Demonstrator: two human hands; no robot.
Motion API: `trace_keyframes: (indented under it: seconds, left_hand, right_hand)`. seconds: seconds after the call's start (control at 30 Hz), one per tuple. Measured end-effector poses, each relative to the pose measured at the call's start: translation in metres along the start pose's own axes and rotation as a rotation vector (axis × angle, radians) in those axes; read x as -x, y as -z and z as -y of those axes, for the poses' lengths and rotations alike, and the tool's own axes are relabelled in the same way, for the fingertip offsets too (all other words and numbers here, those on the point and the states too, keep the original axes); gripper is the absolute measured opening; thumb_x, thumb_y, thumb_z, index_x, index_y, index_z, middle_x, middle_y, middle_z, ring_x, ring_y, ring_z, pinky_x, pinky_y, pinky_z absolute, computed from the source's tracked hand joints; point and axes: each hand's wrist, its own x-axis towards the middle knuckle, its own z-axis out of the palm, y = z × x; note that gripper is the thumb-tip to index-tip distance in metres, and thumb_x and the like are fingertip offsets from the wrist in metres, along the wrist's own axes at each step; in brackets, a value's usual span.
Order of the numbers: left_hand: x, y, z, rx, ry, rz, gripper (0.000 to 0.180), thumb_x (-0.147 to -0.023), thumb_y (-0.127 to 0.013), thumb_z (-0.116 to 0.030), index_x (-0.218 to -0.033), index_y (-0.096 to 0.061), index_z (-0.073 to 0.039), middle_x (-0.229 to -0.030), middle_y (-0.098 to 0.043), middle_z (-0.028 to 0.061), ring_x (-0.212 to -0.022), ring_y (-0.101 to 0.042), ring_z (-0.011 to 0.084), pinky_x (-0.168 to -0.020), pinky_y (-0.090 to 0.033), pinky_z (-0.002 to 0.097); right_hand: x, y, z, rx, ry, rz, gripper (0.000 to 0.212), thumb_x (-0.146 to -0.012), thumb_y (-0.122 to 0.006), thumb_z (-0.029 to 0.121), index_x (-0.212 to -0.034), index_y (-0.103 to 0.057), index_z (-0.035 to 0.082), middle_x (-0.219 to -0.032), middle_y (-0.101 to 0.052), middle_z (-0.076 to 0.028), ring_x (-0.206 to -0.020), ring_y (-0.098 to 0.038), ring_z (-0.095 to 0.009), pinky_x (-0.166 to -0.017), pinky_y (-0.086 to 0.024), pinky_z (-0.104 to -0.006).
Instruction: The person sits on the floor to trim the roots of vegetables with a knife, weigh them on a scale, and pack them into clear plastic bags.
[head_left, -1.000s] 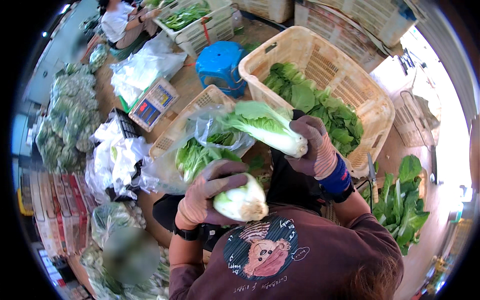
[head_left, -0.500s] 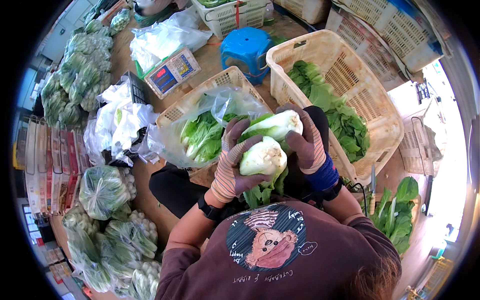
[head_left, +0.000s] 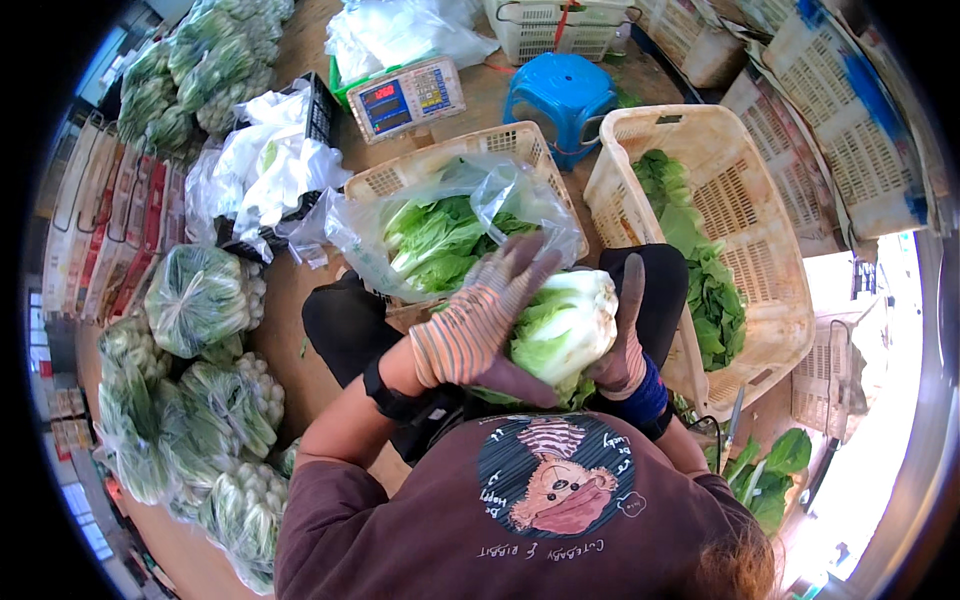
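Observation:
Pale green and white leafy cabbage heads (head_left: 570, 325) lie pressed together over my lap, their cut white ends facing right. My left hand (head_left: 490, 320), in a striped glove with dark fingers, wraps round their leafy side, fingers over the top and thumb below. Against the cut ends rests my right hand (head_left: 627, 335), gloved too, its fingers pointing up and the palm bracing the heads. Just beyond my hands, an open clear plastic bag (head_left: 350, 240) with green leafy heads inside sits in a cream crate (head_left: 400, 180). The far undersides of the held heads are hidden.
At the right stands a large cream crate (head_left: 770, 210) with loose green leaves. A blue stool (head_left: 560, 90) and a digital scale (head_left: 408, 98) are farther off. Bagged vegetables (head_left: 200, 300) line the left. Loose leaves and a knife (head_left: 735, 415) lie near my right elbow.
The two heads have been brought side by side, cut ends now turned toward my right palm. My left hand has moved over their top. The whole view has shifted.

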Motion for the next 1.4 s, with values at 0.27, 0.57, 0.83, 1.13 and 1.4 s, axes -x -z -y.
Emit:
trace_keyframes:
  seconds: [0.27,0.57,0.83,1.13,1.4]
  left_hand:
    - [0.048,-0.06,0.04,1.055,0.256,0.022,0.125,-0.052,-0.081,-0.032,-0.144,-0.001,-0.008,-0.143,-0.022,0.0158,-0.133,-0.023,0.0275,-0.108,-0.019,0.0385]
    - [0.074,-0.062,0.065,0.613,0.299,-0.181,0.084,-0.059,-0.076,-0.01,-0.131,-0.033,-0.006,-0.125,-0.047,0.0097,-0.114,-0.047,0.0234,-0.098,-0.037,0.0353]
    - [0.113,-0.056,0.115,0.532,0.391,-0.432,0.044,-0.075,-0.065,-0.008,-0.117,-0.052,-0.004,-0.109,-0.06,0.0096,-0.099,-0.058,0.0234,-0.087,-0.047,0.0366]
    - [0.164,-0.024,0.13,1.692,0.184,-0.763,0.049,-0.09,-0.05,-0.031,-0.13,-0.04,-0.004,-0.124,-0.051,0.0122,-0.109,-0.052,0.0279,-0.092,-0.045,0.0435]
    - [0.088,0.041,0.145,0.564,0.424,-0.719,0.043,-0.077,-0.068,-0.02,-0.113,-0.053,-0.001,-0.104,-0.061,0.0105,-0.092,-0.06,0.023,-0.079,-0.05,0.0348]
  right_hand:
    - [-0.014,-0.019,-0.031,0.34,0.011,0.374,0.115,-0.061,-0.07,0.019,-0.144,0.009,0.016,-0.135,-0.032,-0.019,-0.12,-0.041,-0.029,-0.098,-0.037,-0.0394]
    - [-0.067,-0.058,-0.026,-0.186,-0.065,0.491,0.11,-0.064,-0.074,0.024,-0.145,0.001,0.015,-0.139,-0.027,-0.016,-0.125,-0.034,-0.026,-0.102,-0.03,-0.0386]
    - [-0.097,-0.076,-0.042,-0.93,-0.613,0.25,0.062,-0.094,-0.047,0.032,-0.142,-0.017,0.006,-0.141,-0.028,-0.013,-0.127,-0.031,-0.023,-0.108,-0.021,-0.0331]
    - [-0.092,-0.014,-0.158,0.751,-0.657,0.438,0.062,-0.077,-0.06,0.051,-0.117,-0.052,0.005,-0.104,-0.062,-0.015,-0.096,-0.059,-0.028,-0.087,-0.044,-0.0355]
    - [-0.123,0.002,-0.17,-0.605,-1.069,0.075,0.036,-0.08,-0.062,0.032,-0.103,-0.058,0.005,-0.07,-0.053,-0.003,-0.063,-0.05,-0.015,-0.064,-0.044,-0.028]
